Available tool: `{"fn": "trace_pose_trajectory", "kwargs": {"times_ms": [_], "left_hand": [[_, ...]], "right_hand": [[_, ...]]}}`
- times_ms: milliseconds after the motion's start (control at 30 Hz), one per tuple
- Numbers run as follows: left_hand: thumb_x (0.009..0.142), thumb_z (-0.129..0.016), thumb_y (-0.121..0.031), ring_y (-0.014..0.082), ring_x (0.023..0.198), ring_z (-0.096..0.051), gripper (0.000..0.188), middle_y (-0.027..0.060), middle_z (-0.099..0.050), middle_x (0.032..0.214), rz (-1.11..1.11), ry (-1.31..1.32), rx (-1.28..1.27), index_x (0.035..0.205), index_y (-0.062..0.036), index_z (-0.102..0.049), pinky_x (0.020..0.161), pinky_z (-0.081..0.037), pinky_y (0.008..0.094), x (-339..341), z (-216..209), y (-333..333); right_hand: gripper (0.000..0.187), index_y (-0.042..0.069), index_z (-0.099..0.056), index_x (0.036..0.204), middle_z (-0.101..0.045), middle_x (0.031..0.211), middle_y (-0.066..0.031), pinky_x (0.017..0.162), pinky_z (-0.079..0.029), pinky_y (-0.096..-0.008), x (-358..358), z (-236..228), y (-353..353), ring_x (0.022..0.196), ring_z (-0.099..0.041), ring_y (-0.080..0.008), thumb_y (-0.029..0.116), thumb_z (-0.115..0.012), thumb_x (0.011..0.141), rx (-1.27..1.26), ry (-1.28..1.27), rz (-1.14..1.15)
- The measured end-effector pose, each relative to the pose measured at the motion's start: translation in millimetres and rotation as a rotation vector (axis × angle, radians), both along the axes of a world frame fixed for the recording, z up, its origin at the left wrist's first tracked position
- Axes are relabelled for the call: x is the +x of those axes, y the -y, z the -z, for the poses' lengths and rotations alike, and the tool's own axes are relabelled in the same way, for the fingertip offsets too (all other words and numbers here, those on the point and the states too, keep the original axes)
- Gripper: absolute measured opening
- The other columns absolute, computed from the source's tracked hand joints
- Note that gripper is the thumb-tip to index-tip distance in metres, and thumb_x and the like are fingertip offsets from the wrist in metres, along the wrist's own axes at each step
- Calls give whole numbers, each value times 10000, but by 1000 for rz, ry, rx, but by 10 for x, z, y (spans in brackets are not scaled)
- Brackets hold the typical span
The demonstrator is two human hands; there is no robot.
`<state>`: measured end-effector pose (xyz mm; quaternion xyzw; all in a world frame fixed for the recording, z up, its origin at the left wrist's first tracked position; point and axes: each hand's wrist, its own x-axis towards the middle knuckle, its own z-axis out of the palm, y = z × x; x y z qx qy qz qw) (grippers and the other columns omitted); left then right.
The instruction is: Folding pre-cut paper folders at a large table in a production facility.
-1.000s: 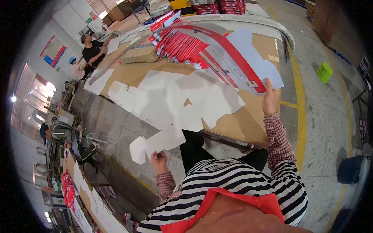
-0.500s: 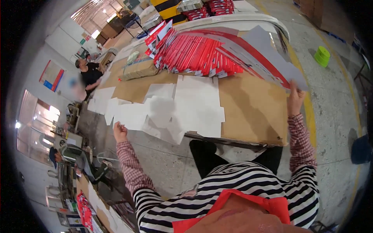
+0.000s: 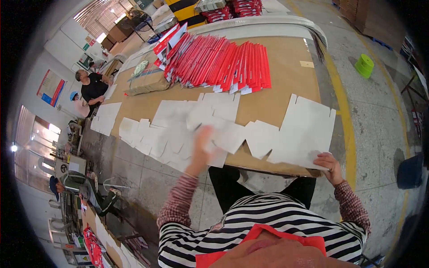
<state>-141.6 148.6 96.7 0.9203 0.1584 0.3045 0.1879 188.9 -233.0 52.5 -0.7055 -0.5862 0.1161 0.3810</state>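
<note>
A die-cut white cardboard blank (image 3: 304, 134) lies plain side up on the brown-topped table, at its right front. My right hand (image 3: 328, 167) grips the blank's near right corner, fingers bent over the edge. Toward the middle, my left hand (image 3: 202, 149) is smeared by motion above other white cardboard blanks (image 3: 172, 134); its fingers cannot be made out. These blanks overlap along the table's front left. Behind them, a long leaning row of red folded cardboard pieces (image 3: 223, 62) crosses the far part of the table.
A brown wrapped bundle (image 3: 149, 82) sits left of the red row. On the floor at right stand a green stool (image 3: 364, 66) and a dark blue bin (image 3: 410, 172). Several people work at left, one in a black shirt (image 3: 93, 89).
The red-and-grey printed blank, raised in my right hand before, is down with a white face up. My right hand has come lower and nearer; my left has swept right from the left-hand blanks.
</note>
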Motion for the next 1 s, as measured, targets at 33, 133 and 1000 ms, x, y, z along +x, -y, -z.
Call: {"fn": "trace_pose_trajectory", "kwargs": {"times_ms": [33, 133, 1000], "left_hand": [[699, -751, -231, 369, 1331, -297, 727, 165, -350, 1420, 195, -223, 15, 1332, -60, -437, 1087, -218, 508, 317, -68, 392], [703, -747, -291, 373, 1403, -137, 822, 165, -254, 1477, 525, -530, 144, 1390, -77, -349, 1082, -160, 583, 963, 9, 1026], [735, -674, -223, 310, 1183, -438, 737, 117, -409, 1366, 415, -303, 234, 1378, -62, -351, 879, -364, 541, 1430, 911, 1843]], "right_hand": [[333, 121, -694, 1050, -658, 1086, -85, 1009, -377, -451, 22, 69, 97, 1136, -538, -331, 49, -602, 739, -70, -13, -12], [409, 169, -700, 1069, -648, 1156, -37, 1120, -207, -478, 36, 136, 319, 1259, -443, -323, 37, -671, 683, -212, -119, 8], [465, 84, -578, 1158, -436, 1325, -167, 1031, -301, -515, -174, 324, -429, 1234, -388, -359, 264, -719, 753, 103, 183, 107]]}}
